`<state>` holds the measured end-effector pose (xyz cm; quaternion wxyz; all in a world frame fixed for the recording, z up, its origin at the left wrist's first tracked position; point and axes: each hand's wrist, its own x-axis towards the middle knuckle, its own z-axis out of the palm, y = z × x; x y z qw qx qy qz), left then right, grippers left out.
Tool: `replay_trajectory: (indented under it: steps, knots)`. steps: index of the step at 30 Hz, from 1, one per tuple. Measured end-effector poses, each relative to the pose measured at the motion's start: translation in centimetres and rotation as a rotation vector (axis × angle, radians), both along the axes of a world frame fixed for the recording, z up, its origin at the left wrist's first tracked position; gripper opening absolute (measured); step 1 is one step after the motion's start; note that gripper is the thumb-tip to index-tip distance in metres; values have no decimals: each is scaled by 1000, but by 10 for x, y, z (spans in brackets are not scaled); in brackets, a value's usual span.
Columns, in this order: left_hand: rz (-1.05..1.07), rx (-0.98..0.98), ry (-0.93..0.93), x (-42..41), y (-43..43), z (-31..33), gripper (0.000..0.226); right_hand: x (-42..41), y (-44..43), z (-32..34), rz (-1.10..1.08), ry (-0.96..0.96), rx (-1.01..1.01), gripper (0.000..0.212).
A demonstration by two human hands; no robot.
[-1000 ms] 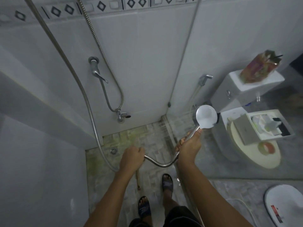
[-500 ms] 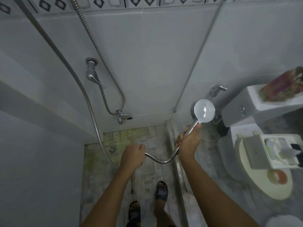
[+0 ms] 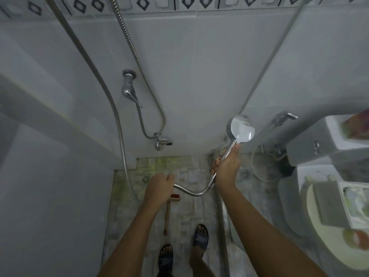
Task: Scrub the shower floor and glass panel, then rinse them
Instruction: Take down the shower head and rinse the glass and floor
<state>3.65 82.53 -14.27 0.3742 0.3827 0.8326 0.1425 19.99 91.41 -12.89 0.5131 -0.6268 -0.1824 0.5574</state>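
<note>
My right hand [image 3: 226,166] grips the chrome handle of the round shower head [image 3: 241,129], held up against the glass panel [image 3: 265,62] near the back corner. My left hand [image 3: 158,187] is closed round the metal hose [image 3: 191,191], which sags between both hands. The shower floor [image 3: 187,176] is pale mosaic tile with a green stain by the back wall and a round drain [image 3: 145,179]. A wooden-handled scrub brush [image 3: 168,212] lies on the floor under my left hand. No water spray is clearly visible.
A wall tap [image 3: 128,87] and a lower valve [image 3: 160,143] sit on the back wall. Beyond the glass stands a toilet [image 3: 311,220] with a tray on its lid, a cistern [image 3: 311,150] and a bidet sprayer [image 3: 284,117]. My sandalled feet [image 3: 200,236] stand on the floor.
My right hand has lifted the shower head higher along the glass panel. The view has tilted up, and the brush head now shows below my left hand. My left hand keeps the hose.
</note>
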Motion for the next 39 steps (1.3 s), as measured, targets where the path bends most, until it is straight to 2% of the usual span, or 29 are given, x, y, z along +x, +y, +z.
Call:
replay_trajectory:
  steps: [9,16,27,39]
  knots:
    - [38,61,71,-19,-20,8,47,-28,-1,0,61,47,16,54]
    - [101,37,69,-32,-35,16,45,-47,-8,4,104,64,21,57]
    - [189,119,91,-53,-55,20,46,-76,-7,25,199,108,93,53]
    - [204,126,158,-104,-103,35,42,-138,-45,36,290,130,98,57]
